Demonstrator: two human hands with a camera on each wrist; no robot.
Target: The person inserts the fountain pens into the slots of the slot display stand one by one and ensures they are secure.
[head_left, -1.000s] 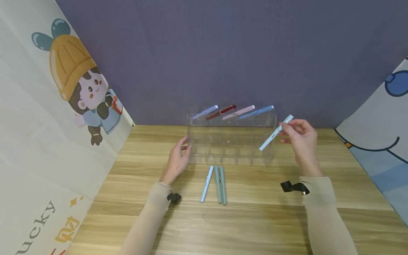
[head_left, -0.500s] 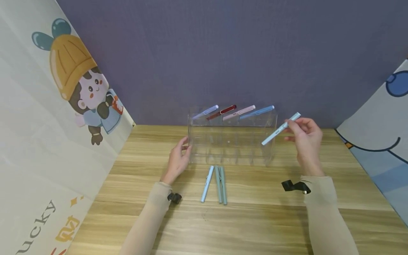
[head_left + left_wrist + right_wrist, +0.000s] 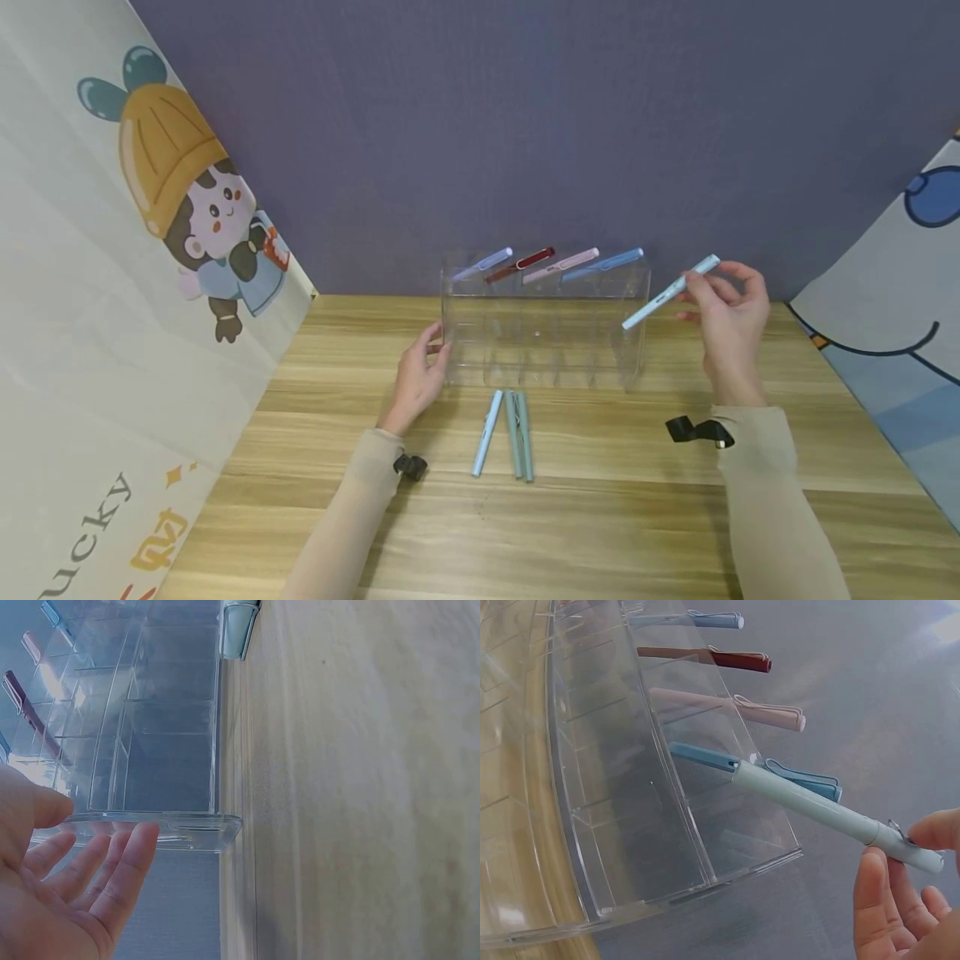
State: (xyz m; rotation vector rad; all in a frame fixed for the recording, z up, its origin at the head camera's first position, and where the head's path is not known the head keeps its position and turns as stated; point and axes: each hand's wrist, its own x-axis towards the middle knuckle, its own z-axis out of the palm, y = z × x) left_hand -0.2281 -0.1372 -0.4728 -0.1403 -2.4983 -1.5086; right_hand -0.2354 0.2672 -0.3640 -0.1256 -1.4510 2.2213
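A clear plastic pen rack stands at the back of the table. In its top row lean a lilac pen, a dark red pen, a pink pen and a blue pen. My right hand pinches a pale mint pen by its cap between thumb and fingers. The barrel end slants down toward the rack's upper right end. My left hand is at the rack's left side wall, fingers fairly straight, fingertips at the wall's edge.
In front of the rack, a light blue pen and two grey-green pens lie on the wooden table. A dark blue-grey panel rises right behind the rack. Printed panels flank the table left and right.
My right hand has moved up and to the right with the mint pen, which now slants at a flatter angle. The left hand and the rack have stayed put.
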